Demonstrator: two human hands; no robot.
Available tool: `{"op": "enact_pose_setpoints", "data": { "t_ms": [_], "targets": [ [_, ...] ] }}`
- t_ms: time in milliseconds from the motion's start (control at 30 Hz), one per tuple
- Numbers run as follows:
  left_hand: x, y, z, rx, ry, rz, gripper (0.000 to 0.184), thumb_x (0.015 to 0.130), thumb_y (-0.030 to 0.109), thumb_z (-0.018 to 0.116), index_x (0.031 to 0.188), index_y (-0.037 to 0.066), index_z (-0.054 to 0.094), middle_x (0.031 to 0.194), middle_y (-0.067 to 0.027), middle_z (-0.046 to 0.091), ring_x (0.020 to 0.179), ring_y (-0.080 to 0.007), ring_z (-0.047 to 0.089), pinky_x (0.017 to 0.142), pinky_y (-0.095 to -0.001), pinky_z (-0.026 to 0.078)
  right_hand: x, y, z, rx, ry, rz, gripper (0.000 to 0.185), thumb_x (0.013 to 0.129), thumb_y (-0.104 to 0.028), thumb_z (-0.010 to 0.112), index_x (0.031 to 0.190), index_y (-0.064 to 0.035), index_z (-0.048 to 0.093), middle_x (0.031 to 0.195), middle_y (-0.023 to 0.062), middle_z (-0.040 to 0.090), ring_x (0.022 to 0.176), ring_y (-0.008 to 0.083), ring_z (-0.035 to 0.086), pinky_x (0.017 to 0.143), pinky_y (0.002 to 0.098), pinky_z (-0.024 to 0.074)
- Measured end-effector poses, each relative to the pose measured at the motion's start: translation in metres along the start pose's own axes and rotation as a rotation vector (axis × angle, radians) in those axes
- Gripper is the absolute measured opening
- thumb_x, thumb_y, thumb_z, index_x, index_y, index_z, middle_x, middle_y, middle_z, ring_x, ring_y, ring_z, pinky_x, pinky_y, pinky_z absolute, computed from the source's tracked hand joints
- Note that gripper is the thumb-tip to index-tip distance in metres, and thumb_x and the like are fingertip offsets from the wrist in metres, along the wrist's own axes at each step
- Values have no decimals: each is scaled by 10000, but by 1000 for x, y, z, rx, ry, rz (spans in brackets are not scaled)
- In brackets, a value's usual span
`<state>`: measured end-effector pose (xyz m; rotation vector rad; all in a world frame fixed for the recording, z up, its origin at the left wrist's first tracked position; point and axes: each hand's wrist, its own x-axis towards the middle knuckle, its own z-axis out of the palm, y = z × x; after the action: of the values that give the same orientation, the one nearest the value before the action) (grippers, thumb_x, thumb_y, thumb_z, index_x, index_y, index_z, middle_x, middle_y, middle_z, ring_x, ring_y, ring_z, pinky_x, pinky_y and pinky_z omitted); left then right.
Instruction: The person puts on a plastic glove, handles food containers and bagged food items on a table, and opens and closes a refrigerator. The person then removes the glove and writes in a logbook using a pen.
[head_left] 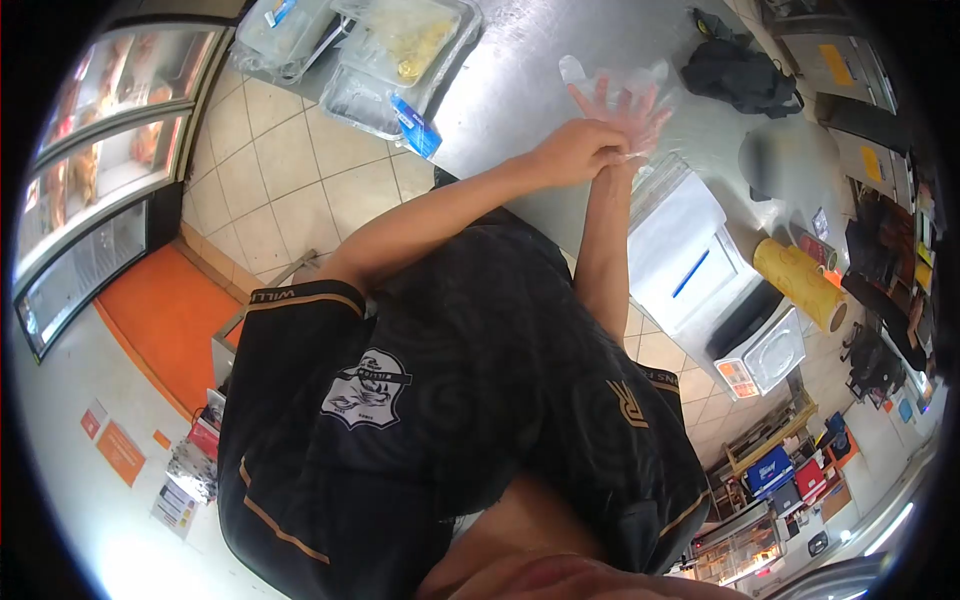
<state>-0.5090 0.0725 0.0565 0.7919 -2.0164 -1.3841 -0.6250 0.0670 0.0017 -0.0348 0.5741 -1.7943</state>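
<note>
Over the shiny metal table [520, 80], two hands meet. The left hand [583, 153] is bare. Its fingers are bent and close together, and they pinch the cuff of a thin, see-through glove [655, 75] near the other wrist. The right hand [620, 110] is inside that glove, and its fingers are spread wide. The glove looks loose and wrinkly, and a bit of it sticks out past the fingertips. The glove is up above the table and does not seem to rest on it, but I cannot tell how high.

At the left end of the table sit some clear trays [345, 105]. One has yellow stuff [415, 42] in it, with plastic over it. It is too fuzzy to tell what it is. A blue packet [415, 127] leans by the trays, at the edge of the table.

On the right part of the table lies a black bag [735, 78], all soft and crumpled. On the side of the table by the right arm are white papers [670, 235] with a blue pen [690, 274] on top. Past the papers, at the right of the table, is a fat yellow roll [795, 280]. Pale floor tiles [275, 150] show to the left of the table.
</note>
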Motion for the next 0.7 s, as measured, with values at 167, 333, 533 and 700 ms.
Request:
{"op": "enact_pose_setpoints", "data": {
  "t_ms": [167, 333, 533, 700],
  "targets": [
    [5, -13, 7, 74, 1, 58, 113, 860, 127, 660, 935, 47, 686, 912, -163, 673, 838, -347, 644, 759, -429, 494, -1, -9, -3, 267, -480, 266, 733, 852, -725, 535, 1475, -381, 358, 1619, 153, 119, 1442, 558, 18, 1055, 816, 124],
    [-10, -2, -10, -136, -28, -130, 122, 892, 160, 656, 961, 65, 688, 894, -146, 687, 829, -320, 667, 763, -431, 495, -6, -8, 26, -258, -341, 402, 984, 846, -756, 504, 1578, -286, 44, 1610, 233, 100, 1439, 567, 62, 1129, 729, 115],
    [-55, -11, -80, 82, 48, -37, 145, 910, 187, 654, 1015, 99, 701, 1001, -106, 694, 949, -276, 653, 873, -378, 499, -17, 45, 49, -319, -159, 477, 945, 929, -632, 507, 1573, -121, 42, 1560, 234, 257, 1412, 508, 260, 1145, 610, 253],
    [-114, -113, -229, 634, 849, -253, 309, 848, 217, 732, 1091, 46, 645, 1072, -137, 655, 994, -325, 626, 879, -399, 495, 26, 135, 60, -1433, -312, 233, 759, 927, -419, 611, 1505, -41, 298, 1401, 226, 481, 1285, 387, 456, 1035, 487, 410]
  ]
}}
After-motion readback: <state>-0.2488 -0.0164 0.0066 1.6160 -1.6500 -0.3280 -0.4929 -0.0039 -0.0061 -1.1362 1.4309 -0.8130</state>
